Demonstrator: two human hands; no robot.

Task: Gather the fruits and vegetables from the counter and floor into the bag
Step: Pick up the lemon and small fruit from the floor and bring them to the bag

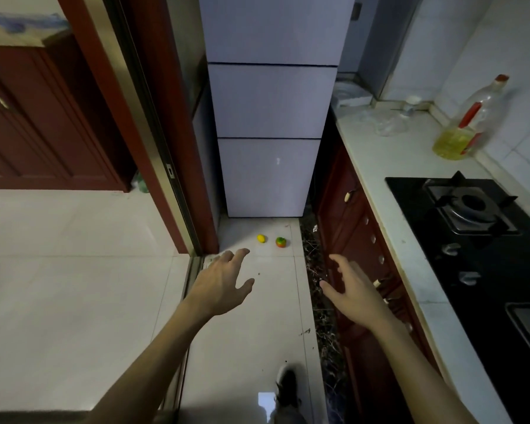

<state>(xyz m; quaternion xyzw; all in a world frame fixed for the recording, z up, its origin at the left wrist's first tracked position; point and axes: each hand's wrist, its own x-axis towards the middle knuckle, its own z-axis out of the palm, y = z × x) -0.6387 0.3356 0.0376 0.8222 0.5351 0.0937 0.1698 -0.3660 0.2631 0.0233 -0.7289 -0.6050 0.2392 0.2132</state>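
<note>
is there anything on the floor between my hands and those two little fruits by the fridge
Nothing visible blocks them. The yellow fruit and the red and green fruit lie on bare floor tile before the fridge. The left hand and right hand are open and empty.

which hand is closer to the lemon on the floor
Left. The left hand is open, its fingertips just below and left of the lemon. The right hand is also open but sits farther off to the lemon's lower right, by the cabinet.
</note>
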